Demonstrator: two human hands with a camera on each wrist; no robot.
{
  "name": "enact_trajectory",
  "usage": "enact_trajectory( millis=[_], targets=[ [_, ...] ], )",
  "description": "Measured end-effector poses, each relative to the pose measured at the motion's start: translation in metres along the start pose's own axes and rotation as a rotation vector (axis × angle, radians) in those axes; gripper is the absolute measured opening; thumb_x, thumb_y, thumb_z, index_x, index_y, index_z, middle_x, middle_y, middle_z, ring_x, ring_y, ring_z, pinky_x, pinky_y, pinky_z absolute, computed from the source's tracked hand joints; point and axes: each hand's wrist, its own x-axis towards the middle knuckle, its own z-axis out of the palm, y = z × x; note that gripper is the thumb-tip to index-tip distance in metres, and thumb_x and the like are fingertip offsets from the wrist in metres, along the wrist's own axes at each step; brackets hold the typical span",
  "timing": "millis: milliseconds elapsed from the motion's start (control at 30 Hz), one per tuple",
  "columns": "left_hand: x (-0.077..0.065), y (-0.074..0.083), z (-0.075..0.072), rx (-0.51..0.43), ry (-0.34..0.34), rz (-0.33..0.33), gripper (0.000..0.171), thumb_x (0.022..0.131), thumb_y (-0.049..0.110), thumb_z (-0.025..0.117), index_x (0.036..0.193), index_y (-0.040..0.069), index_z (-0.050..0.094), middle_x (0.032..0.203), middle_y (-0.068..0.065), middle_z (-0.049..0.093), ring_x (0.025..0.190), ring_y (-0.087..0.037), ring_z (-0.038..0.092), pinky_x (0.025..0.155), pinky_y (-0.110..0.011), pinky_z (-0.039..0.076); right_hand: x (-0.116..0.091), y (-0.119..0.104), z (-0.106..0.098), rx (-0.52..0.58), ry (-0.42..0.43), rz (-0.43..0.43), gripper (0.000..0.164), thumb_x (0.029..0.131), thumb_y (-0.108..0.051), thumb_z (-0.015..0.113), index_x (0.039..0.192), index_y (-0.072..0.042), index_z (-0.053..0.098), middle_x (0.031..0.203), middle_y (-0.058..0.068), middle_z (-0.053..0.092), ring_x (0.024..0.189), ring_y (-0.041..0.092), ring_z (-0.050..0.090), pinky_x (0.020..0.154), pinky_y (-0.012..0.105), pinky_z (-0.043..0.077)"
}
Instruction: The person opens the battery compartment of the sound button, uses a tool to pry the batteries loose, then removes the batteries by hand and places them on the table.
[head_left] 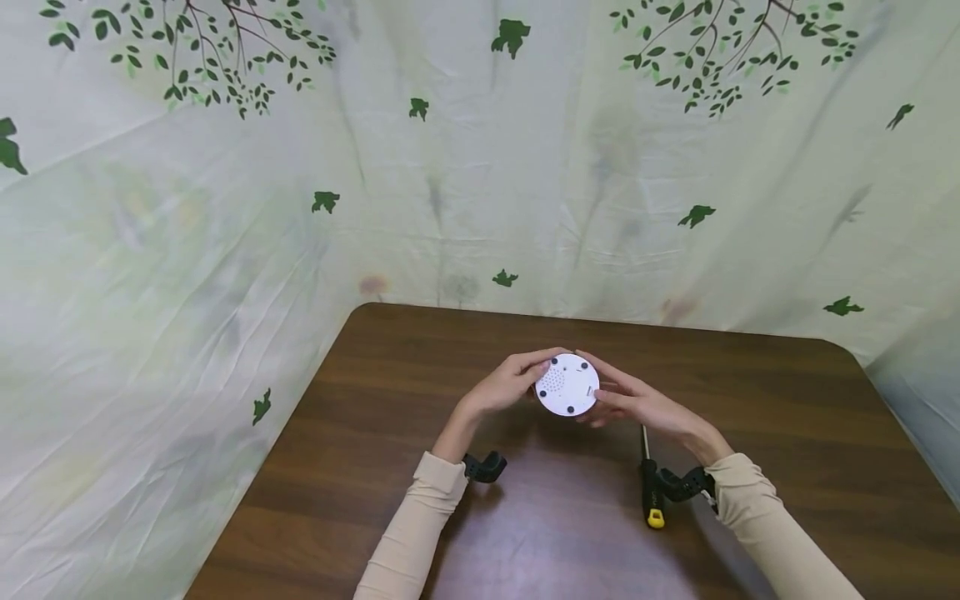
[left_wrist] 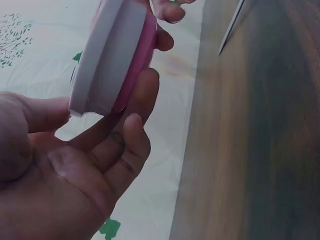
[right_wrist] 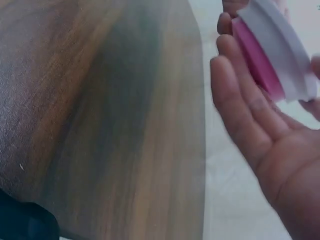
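Pinching the disc [head_left: 567, 387], the left grip [head_left: 508, 385] and right grip [head_left: 647, 407] held opposite sides; it seemed light, stiff, smooth, best taken edgewise.

From the white round device [head_left: 567, 387], passage is free toward 6 o'clock, between both sleeves [head_left: 414, 525]; toward 5 o'clock, the screwdriver [head_left: 650, 483] obstructs.

Table [head_left: 300, 500] and cloth [head_left: 465, 167] are viewed from above, forward-down, well back, in head view. Disc [head_left: 567, 385] is caught edge-on, close, past left hand [left_wrist: 75, 175] and right hand [right_wrist: 272, 145] in wrist views; shared by all three.
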Motion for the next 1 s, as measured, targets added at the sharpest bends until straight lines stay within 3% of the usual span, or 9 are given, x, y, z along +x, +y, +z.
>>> enact_trajectory(
  millis=[167, 367, 467, 600, 733, 867, 1000],
  targets=[
    [-0.003, 0.001, 0.001, -0.036, 0.003, 0.010, 0.042, 0.112, 0.019, 0.045, 0.153, 0.013, 0.051, 0.139, -0.016, 0.062, 0.089, -0.010, 0.058, 0.082, -0.058, 0.056, -0.001, 0.003, 0.001, 0.083, -0.002, -0.037, 0.071, 0.109, -0.012, 0.049, 0.168, -0.019, 0.010, 0.143, 0.019, 0.051, 0.118, 0.039, 0.069, 0.102, 0.059, 0.052],
    [-0.012, 0.003, 0.007, -0.106, -0.039, 0.066, 0.058, 0.108, 0.015, 0.054, 0.162, 0.013, 0.034, 0.151, -0.019, 0.051, 0.109, -0.013, 0.060, 0.097, -0.060, 0.053, -0.005, 0.007, 0.004, 0.252, 0.034, -0.024, 0.068, 0.110, -0.010, 0.046, 0.168, -0.020, 0.011, 0.139, 0.007, 0.058, 0.119, 0.029, 0.070, 0.106, 0.050, 0.052],
    [-0.014, 0.004, 0.008, -0.105, -0.084, 0.082, 0.062, 0.108, 0.015, 0.054, 0.164, 0.013, 0.028, 0.151, -0.019, 0.049, 0.114, -0.013, 0.057, 0.096, -0.051, 0.056, -0.008, 0.007, 0.003, 0.236, 0.006, -0.045, 0.069, 0.110, -0.007, 0.045, 0.168, -0.018, 0.009, 0.137, 0.006, 0.061, 0.120, 0.031, 0.070, 0.106, 0.050, 0.052],
    [-0.012, 0.002, 0.006, -0.144, -0.141, 0.072, 0.053, 0.112, 0.016, 0.045, 0.163, 0.011, 0.031, 0.149, -0.019, 0.049, 0.107, -0.012, 0.057, 0.087, -0.034, 0.056, -0.011, 0.006, -0.002, 0.153, -0.077, -0.074, 0.077, 0.107, -0.001, 0.049, 0.168, -0.018, 0.005, 0.130, 0.015, 0.067, 0.116, 0.042, 0.070, 0.100, 0.056, 0.054],
    [-0.007, 0.000, 0.006, -0.184, -0.174, 0.061, 0.049, 0.114, 0.017, 0.036, 0.163, 0.012, 0.033, 0.151, -0.020, 0.047, 0.103, -0.012, 0.060, 0.086, -0.034, 0.057, -0.011, 0.004, -0.004, 0.094, -0.119, -0.086, 0.084, 0.104, 0.000, 0.055, 0.168, -0.020, 0.004, 0.121, 0.021, 0.071, 0.106, 0.052, 0.070, 0.088, 0.060, 0.057],
    [-0.006, -0.002, 0.012, -0.176, -0.097, 0.031, 0.050, 0.113, 0.016, 0.042, 0.162, 0.010, 0.033, 0.154, -0.020, 0.047, 0.112, -0.013, 0.058, 0.099, -0.052, 0.054, -0.011, 0.003, 0.001, 0.069, -0.038, -0.068, 0.081, 0.106, -0.004, 0.055, 0.167, -0.016, 0.003, 0.116, 0.021, 0.073, 0.094, 0.047, 0.074, 0.076, 0.052, 0.062],
    [-0.007, -0.005, 0.025, -0.151, 0.038, 0.009, 0.056, 0.109, 0.012, 0.052, 0.161, 0.007, 0.034, 0.153, -0.021, 0.049, 0.118, -0.015, 0.055, 0.106, -0.057, 0.048, -0.009, 0.003, 0.016, 0.006, 0.148, -0.020, 0.081, 0.105, -0.013, 0.060, 0.166, -0.009, 0.006, 0.112, 0.031, 0.073, 0.084, 0.044, 0.076, 0.067, 0.046, 0.063]
  ],
)
